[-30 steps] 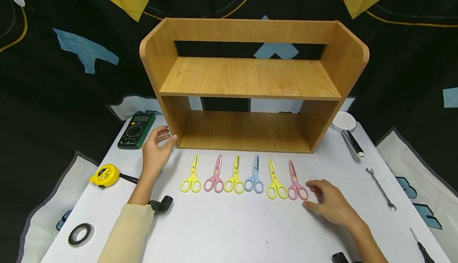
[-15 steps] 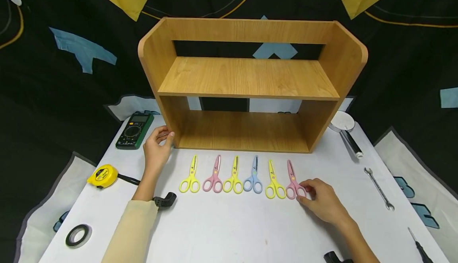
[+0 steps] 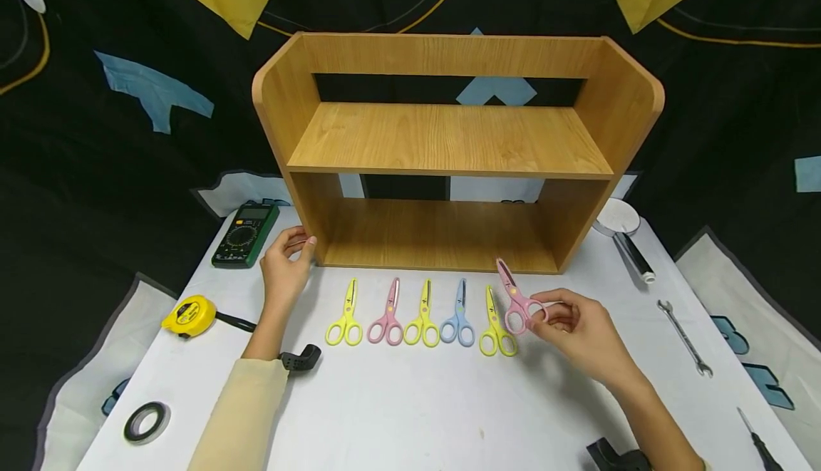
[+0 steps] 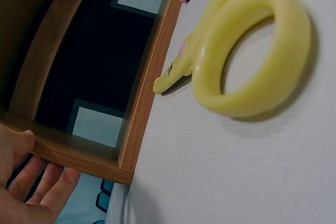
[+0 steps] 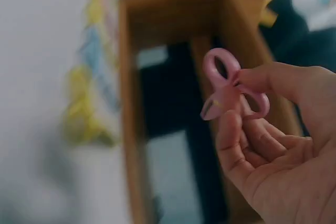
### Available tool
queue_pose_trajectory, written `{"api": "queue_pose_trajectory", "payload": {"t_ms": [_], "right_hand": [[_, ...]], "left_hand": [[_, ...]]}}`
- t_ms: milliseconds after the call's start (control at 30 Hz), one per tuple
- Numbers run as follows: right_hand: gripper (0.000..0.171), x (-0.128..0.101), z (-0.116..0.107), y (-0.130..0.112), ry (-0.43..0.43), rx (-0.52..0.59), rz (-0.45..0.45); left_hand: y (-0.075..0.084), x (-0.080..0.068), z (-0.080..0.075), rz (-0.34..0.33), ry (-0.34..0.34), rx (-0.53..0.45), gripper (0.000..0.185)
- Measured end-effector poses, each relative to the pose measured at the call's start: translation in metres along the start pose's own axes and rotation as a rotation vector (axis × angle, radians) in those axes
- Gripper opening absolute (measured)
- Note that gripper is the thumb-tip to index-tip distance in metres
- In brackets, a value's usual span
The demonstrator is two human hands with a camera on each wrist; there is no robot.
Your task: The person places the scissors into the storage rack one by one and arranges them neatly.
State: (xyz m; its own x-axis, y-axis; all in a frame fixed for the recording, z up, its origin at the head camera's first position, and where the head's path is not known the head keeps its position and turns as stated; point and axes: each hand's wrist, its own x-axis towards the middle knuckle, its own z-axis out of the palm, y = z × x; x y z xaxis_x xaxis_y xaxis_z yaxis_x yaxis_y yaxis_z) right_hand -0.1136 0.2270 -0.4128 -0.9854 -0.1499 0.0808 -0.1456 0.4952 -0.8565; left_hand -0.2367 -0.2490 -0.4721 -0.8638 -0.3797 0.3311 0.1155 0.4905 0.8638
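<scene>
Above the white table, my right hand (image 3: 580, 328) pinches pink scissors (image 3: 511, 291) by the handle loops, blades pointing up and away. The right wrist view shows thumb and fingers on the handles of these pink scissors (image 5: 220, 69). My left hand (image 3: 285, 271) holds the lower left side panel of a two-tier wooden shelf (image 3: 449, 140); in the left wrist view the thumb lies over the panel and the fingers sit along its other side. Before the shelf lies a row of yellow scissors (image 3: 492, 325), blue scissors (image 3: 458, 318), pink scissors (image 3: 388, 316) and more yellow ones.
A multimeter (image 3: 246, 234), a yellow tape measure (image 3: 189, 316) and a roll of black tape (image 3: 147, 422) lie at the left. On the right are a magnifying glass (image 3: 625, 232), a wrench (image 3: 684, 339) and a screwdriver (image 3: 759, 442). Black cloth (image 3: 96, 207) hangs behind.
My right hand has moved onto the rightmost pink scissors and lifted them off the table, up and slightly left. My left hand has closed in against the shelf's side.
</scene>
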Motion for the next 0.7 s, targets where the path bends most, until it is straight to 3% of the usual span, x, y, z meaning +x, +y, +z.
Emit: {"api": "queue_pose_trajectory", "payload": {"t_ms": [133, 267, 467, 700], "right_hand": [[0.034, 0.010, -0.004, -0.044, -0.021, 0.154, -0.116], [0.035, 0.033, -0.004, -0.089, -0.031, 0.228, -0.195], [0.038, 0.097, 0.011, -0.153, -0.010, 0.208, -0.185], [0.037, 0.172, 0.054, -0.208, -0.002, 0.168, -0.142]], "left_hand": [[0.000, -0.001, 0.001, 0.004, 0.011, -0.002, 0.031], [-0.001, 0.000, 0.000, 0.008, 0.012, -0.001, 0.031], [-0.003, 0.000, -0.001, 0.009, 0.014, -0.012, 0.031], [-0.002, 0.001, 0.001, -0.003, 0.010, -0.026, 0.031]]}}
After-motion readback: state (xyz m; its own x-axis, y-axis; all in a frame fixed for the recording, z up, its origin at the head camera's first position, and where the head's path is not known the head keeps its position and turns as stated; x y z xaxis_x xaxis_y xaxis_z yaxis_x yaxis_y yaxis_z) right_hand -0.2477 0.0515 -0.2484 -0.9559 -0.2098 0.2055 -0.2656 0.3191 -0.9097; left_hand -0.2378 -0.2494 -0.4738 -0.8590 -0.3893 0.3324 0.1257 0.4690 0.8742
